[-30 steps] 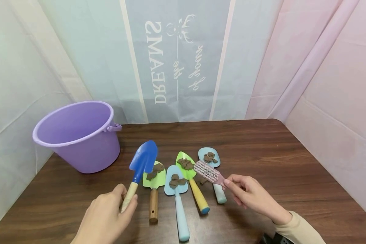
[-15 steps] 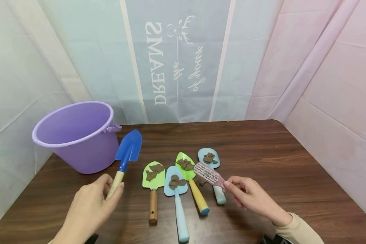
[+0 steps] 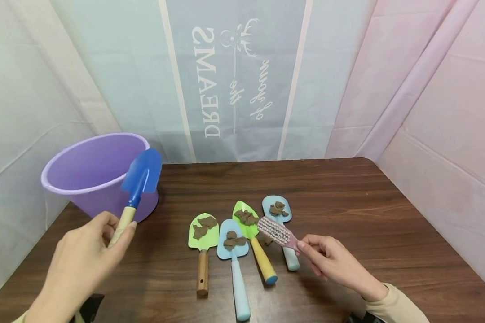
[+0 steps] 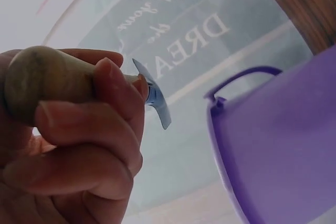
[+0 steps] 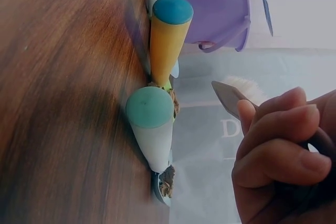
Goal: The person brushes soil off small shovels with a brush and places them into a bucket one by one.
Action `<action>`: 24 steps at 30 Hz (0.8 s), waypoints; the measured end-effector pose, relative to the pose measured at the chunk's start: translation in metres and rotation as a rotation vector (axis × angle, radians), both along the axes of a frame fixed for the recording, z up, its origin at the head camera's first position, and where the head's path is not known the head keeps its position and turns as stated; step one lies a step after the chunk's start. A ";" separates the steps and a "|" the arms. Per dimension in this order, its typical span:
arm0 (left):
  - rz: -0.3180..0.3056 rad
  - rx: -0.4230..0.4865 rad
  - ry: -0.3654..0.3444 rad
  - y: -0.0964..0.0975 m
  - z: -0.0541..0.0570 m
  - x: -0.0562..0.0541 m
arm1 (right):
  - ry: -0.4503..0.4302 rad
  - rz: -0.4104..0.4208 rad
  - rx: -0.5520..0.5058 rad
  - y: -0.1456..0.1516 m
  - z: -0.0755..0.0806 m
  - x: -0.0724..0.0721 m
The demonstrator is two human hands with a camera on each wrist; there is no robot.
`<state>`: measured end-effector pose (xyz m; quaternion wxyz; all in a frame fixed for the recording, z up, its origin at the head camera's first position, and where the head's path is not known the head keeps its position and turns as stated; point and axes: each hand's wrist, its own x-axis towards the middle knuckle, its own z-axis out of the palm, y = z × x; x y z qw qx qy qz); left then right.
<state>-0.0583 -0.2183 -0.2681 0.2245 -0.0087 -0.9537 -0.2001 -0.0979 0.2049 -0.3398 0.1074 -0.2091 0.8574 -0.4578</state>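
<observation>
The left hand point(image 3: 82, 251) is curling its fingers round the pale wooden handle of the blue trowel point(image 3: 143, 172) and holding it raised, apart from the tabletop point(image 3: 331, 193); in the head view the blade is covering part of the purple bucket's wall. The trowel is probably going to feel light and stiff, its wood giving better grip than the smooth blade, so the handle is looking like the right place to hold. The blade is shining a plain blue, while the handle's butt is looking smudged in the left wrist view. The right hand point(image 3: 335, 260) is pinching the pink brush point(image 3: 276, 232) by its handle, likely a light thing with some give in its bristles, which are facing up. Beyond the hands, four more trowels point(image 3: 262, 260) are lying on the tabletop, their green and light-blue blades carrying brown clods point(image 3: 246, 217), apparently soft and crumbly. Farther off, the purple bucket point(image 3: 101, 197) is standing near the printed cloth point(image 3: 234, 67).
</observation>
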 end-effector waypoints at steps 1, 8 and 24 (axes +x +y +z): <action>0.001 0.000 0.003 -0.003 0.002 -0.001 | 0.002 0.001 0.000 0.000 0.000 0.000; 0.006 -0.017 0.000 -0.019 0.015 -0.013 | 0.011 0.008 0.001 -0.001 -0.002 0.000; -0.081 -0.169 -0.062 -0.054 0.060 -0.038 | 0.042 0.014 0.009 -0.001 -0.002 0.005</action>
